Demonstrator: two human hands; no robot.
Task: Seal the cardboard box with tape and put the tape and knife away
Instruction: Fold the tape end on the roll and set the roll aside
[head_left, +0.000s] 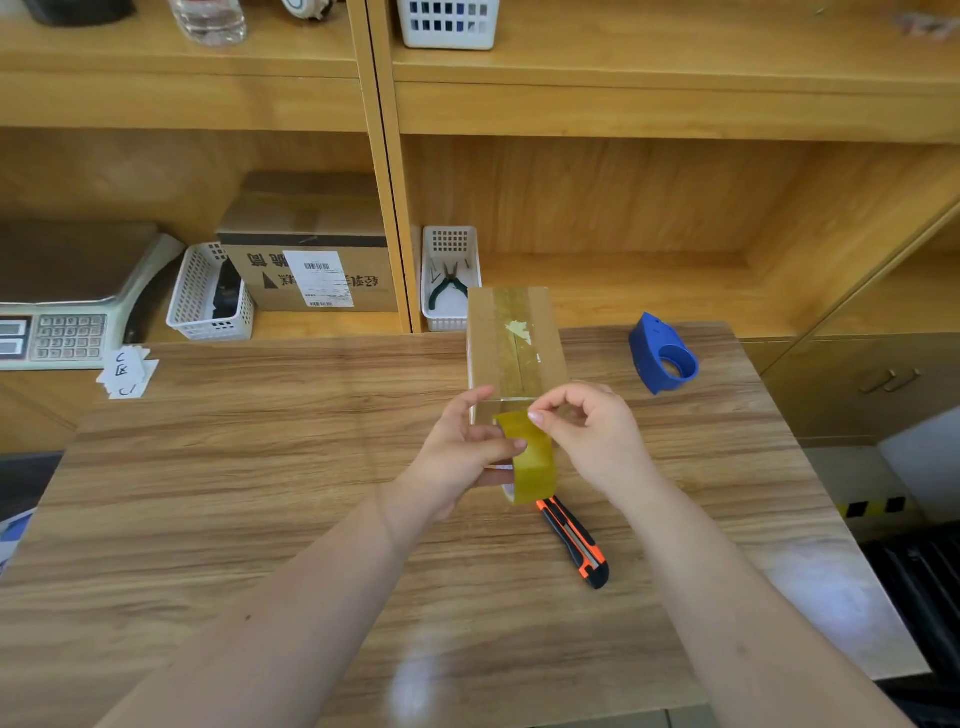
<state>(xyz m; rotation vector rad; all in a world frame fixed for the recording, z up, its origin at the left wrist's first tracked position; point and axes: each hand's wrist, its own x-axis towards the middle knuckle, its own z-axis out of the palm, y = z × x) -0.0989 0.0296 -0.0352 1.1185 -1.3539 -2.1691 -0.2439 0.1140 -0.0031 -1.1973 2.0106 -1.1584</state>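
One cardboard box on wooden table, one tape roll, one knife, one blue dispenser. Left hand clasps roll against box's near end; right hand pinches tape edge — thumb, forefinger closed. Knife just below roll, untouched — dispenser well right of box.

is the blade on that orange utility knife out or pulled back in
Cannot tell. The utility knife lies flat on the table, untouched, and its blade end is hidden under the tape roll in the left hand.
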